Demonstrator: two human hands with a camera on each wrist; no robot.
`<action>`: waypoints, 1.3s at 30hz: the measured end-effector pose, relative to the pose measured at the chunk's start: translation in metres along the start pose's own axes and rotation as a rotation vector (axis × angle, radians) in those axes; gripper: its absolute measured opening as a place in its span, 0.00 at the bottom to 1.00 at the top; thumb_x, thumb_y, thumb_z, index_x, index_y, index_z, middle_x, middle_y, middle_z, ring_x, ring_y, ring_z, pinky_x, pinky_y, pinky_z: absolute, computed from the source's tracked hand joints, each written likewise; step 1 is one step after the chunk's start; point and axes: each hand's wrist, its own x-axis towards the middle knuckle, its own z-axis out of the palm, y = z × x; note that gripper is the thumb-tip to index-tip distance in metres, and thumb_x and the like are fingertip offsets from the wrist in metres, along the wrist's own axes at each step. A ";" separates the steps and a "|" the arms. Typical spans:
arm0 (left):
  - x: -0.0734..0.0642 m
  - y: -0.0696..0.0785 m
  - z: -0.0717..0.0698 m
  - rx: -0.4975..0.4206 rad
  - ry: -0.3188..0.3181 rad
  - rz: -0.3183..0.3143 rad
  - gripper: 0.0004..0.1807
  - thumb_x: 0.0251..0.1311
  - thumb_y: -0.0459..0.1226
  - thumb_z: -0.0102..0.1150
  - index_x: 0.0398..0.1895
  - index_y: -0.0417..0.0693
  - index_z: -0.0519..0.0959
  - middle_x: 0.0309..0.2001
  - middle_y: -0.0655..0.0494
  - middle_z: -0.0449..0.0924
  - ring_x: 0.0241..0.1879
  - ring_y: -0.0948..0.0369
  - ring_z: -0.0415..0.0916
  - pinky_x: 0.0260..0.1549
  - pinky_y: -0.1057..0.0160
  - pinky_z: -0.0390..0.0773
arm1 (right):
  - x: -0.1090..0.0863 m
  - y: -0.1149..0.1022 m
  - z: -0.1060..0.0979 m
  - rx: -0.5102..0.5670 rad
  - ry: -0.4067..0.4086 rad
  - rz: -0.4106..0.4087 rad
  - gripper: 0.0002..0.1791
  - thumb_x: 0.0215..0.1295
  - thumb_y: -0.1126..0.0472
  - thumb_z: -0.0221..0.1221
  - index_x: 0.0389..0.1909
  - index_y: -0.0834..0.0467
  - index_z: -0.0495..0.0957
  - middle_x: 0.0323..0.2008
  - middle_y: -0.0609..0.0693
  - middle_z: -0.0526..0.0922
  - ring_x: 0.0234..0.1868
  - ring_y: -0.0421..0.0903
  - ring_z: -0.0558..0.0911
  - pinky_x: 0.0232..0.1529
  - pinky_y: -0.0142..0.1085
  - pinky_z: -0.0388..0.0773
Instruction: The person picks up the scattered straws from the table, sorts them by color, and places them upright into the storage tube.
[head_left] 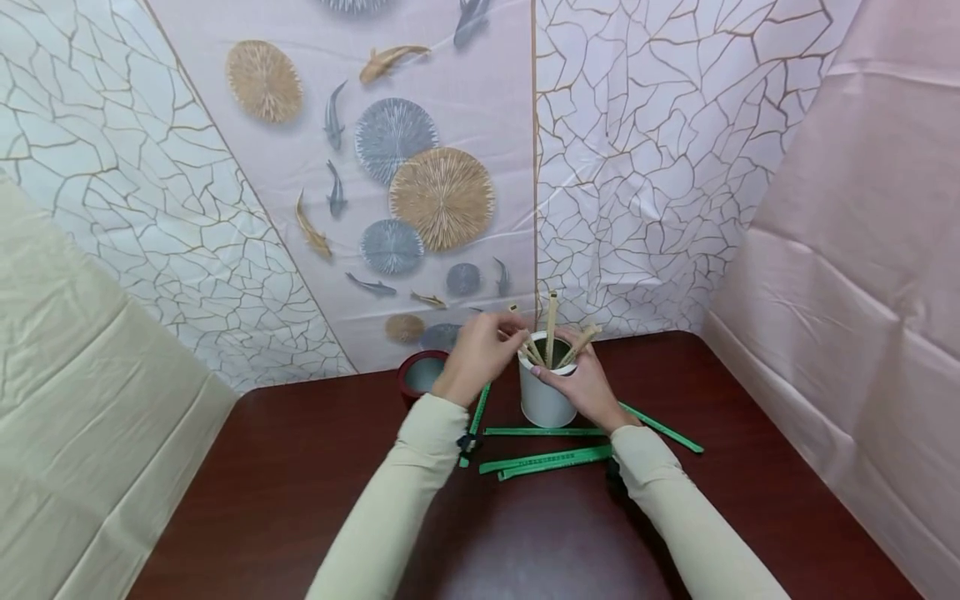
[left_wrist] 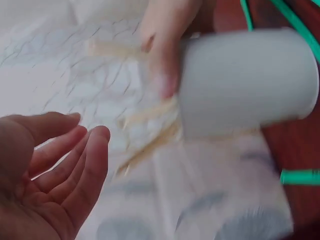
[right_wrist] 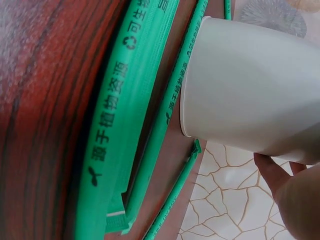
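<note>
A whitish cylindrical canister (head_left: 547,402) stands upright near the back of the table, with several slim tan sticks (head_left: 552,325) poking out at different angles. Around its upper side my right hand (head_left: 585,382) grips it, thumb near the rim; the right wrist view shows fingertips against the canister (right_wrist: 250,85). My left hand (head_left: 482,350) hovers at the rim's left, close to the leaning sticks. Seen in the left wrist view, the left hand (left_wrist: 60,175) has loosely bent fingers with nothing between them, apart from the tan sticks (left_wrist: 147,147).
Several green wrapped straws (head_left: 555,460) with printed lettering lie in front of the canister. One green straw (head_left: 663,427) slants at the right, another (head_left: 480,408) by the left wrist. Behind the left hand stands a dark red cup (head_left: 420,372), near the patterned back cloth (head_left: 630,208).
</note>
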 end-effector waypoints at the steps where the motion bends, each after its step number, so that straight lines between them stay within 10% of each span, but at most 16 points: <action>1: -0.005 -0.005 -0.010 0.000 0.029 0.016 0.09 0.73 0.37 0.65 0.48 0.44 0.90 0.40 0.54 0.91 0.40 0.58 0.88 0.41 0.60 0.85 | 0.000 0.000 0.000 0.000 0.005 0.008 0.43 0.65 0.49 0.74 0.76 0.55 0.68 0.77 0.59 0.63 0.75 0.60 0.66 0.71 0.62 0.63; 7: -0.031 -0.047 -0.065 -0.027 0.130 0.031 0.14 0.71 0.42 0.68 0.51 0.44 0.88 0.43 0.51 0.91 0.41 0.54 0.88 0.45 0.54 0.85 | -0.002 0.002 0.002 0.022 0.018 0.046 0.45 0.64 0.49 0.75 0.77 0.54 0.65 0.78 0.60 0.61 0.76 0.61 0.65 0.71 0.63 0.63; 13: -0.051 -0.103 -0.095 -0.001 0.016 0.009 0.32 0.69 0.55 0.67 0.69 0.48 0.77 0.63 0.47 0.81 0.61 0.49 0.80 0.63 0.44 0.76 | -0.003 0.003 -0.002 0.022 0.014 0.046 0.45 0.65 0.50 0.75 0.78 0.55 0.65 0.79 0.61 0.60 0.77 0.61 0.64 0.72 0.64 0.63; 23: -0.080 -0.172 -0.048 0.001 -0.082 -0.134 0.52 0.64 0.66 0.65 0.85 0.56 0.58 0.83 0.51 0.54 0.81 0.44 0.54 0.71 0.34 0.63 | -0.005 0.000 0.001 0.019 0.011 0.063 0.45 0.65 0.53 0.75 0.79 0.54 0.65 0.79 0.58 0.60 0.78 0.60 0.63 0.73 0.62 0.62; 39: -0.095 -0.169 -0.025 -0.053 0.013 -0.125 0.48 0.65 0.67 0.61 0.84 0.63 0.61 0.83 0.53 0.57 0.81 0.48 0.55 0.72 0.35 0.63 | 0.008 0.005 -0.003 -0.017 -0.024 0.081 0.45 0.66 0.48 0.74 0.79 0.53 0.64 0.79 0.58 0.60 0.77 0.59 0.64 0.74 0.61 0.61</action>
